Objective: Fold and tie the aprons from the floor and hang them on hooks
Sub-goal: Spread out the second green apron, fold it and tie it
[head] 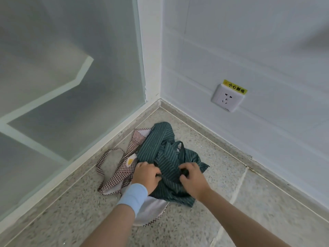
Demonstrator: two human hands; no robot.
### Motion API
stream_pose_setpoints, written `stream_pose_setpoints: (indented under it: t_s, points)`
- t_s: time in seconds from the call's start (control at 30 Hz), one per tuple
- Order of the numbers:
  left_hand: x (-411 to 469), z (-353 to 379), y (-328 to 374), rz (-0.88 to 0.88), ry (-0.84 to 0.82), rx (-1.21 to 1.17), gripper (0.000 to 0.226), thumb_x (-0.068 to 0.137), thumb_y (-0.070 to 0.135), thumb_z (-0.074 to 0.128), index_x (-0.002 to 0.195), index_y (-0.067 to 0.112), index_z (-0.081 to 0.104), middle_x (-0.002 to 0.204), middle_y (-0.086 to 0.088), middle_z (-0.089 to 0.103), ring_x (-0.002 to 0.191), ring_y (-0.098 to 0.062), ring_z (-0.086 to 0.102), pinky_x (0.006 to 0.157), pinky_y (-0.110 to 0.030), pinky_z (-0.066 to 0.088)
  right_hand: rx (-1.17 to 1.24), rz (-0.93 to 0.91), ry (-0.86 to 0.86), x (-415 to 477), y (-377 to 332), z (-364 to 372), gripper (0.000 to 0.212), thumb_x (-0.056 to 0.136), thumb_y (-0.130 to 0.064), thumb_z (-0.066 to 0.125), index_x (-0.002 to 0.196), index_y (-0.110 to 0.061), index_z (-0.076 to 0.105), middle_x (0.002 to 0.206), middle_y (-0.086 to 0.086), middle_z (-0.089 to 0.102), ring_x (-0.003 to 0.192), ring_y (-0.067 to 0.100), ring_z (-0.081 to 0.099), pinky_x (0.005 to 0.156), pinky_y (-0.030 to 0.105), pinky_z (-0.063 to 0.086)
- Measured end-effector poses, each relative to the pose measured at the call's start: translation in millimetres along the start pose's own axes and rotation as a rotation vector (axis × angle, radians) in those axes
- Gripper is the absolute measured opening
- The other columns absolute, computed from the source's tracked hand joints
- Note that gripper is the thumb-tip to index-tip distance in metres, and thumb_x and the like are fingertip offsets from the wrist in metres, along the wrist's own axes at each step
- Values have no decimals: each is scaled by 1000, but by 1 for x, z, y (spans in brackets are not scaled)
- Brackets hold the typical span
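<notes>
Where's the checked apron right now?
Head view: the checked apron lies on the floor, left of and partly under the green striped apron, beside the left hand.

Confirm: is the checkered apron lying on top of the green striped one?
No, the green striped apron lies over the checkered apron, and both hands grip the green one.

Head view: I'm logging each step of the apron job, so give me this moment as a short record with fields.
setting: speckled floor in a corner, frosted glass panel on the left
top item: green striped apron, crumpled
under it: brown checked apron, spread flat
left hand: gripping the green apron
right hand: gripping the green apron
wall: socket with yellow warning label
hooks: none in view
</notes>
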State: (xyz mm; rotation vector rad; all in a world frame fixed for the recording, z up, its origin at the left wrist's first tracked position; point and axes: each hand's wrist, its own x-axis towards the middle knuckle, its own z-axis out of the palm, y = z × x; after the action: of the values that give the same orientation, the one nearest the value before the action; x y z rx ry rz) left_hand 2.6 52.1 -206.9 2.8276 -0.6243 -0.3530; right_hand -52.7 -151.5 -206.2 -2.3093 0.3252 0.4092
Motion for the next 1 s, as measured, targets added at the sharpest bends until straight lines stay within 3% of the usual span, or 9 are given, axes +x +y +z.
stream_pose_setpoints:
  t_s: [0.1, 0.2, 0.33, 0.43, 0.53, 0.77, 0.83, 0.9, 1.0]
  points:
    - [-17, -7, 5, -38, 52, -272, 14, 92, 29, 61, 104, 29, 67, 99, 11, 66, 98, -14, 54, 85, -32, 49, 212, 301, 87, -1, 0, 1, 45, 86, -38, 74, 122, -28, 50, 115, 0, 60, 94, 18, 63, 77, 26, 51]
    - [-34, -29, 12, -64, 42, -374, 17, 92, 22, 57, 103, 35, 59, 98, 13, 60, 91, -8, 56, 81, -30, 52, 277, 367, -18, -7, -6, 1, 7, 88, -23, 72, 95, -22, 72, 94, 0, 73, 77, 16, 67, 75, 31, 59]
    - [-55, -64, 18, -135, -50, -415, 27, 94, 17, 48, 102, 39, 60, 73, 9, 59, 60, -8, 53, 54, -23, 40, 426, 385, 97, -15, -20, -18, 16, 91, -14, 58, 85, -20, 72, 78, 4, 70, 69, 20, 63, 65, 32, 53]
    - [-70, -73, 25, -209, 62, -507, 29, 97, 15, 41, 99, 39, 59, 59, 3, 53, 49, -11, 44, 50, -28, 36, 491, 293, 55, -26, -20, -26, 28, 85, 2, 53, 98, -16, 70, 93, 6, 71, 80, 20, 66, 72, 34, 56]
    - [-84, -72, 30, -307, 281, -756, 31, 99, 14, 38, 97, 39, 56, 65, -7, 58, 48, -14, 43, 50, -32, 37, 403, -16, -183, -41, -9, -19, 68, 79, 21, 56, 130, -23, 63, 134, 2, 56, 116, 12, 58, 109, 36, 45]
    - [-111, -86, 37, -424, -1135, -366, 50, 90, 44, 58, 136, 26, 53, 108, 4, 69, 78, -20, 72, 79, -37, 58, -464, 26, -507, -71, -4, -3, 53, 91, 7, 46, 127, -25, 67, 139, -2, 57, 127, 24, 53, 110, 39, 42]
    - [-108, -77, 38, -364, -918, -337, 43, 90, 47, 56, 124, 20, 61, 98, 8, 73, 69, -16, 70, 81, -33, 56, -567, 45, -499, -75, -4, -3, 48, 96, -2, 41, 134, -23, 61, 140, -1, 56, 131, 29, 47, 115, 53, 31]
    - [-96, -60, 41, -296, -381, -358, 23, 94, 36, 54, 105, 21, 68, 96, 7, 71, 73, -12, 65, 85, -36, 56, -473, 75, -338, -72, -4, -1, 36, 98, -14, 41, 128, -15, 60, 126, 6, 64, 117, 31, 57, 107, 51, 40]
    - [-83, -37, 45, -220, 21, -219, 34, 93, 30, 59, 127, 33, 56, 136, 3, 47, 124, -17, 46, 105, -40, 44, -74, 207, -166, -66, -2, 14, 57, 93, -40, 55, 143, -16, 41, 123, 6, 65, 104, 24, 64, 85, 35, 52]
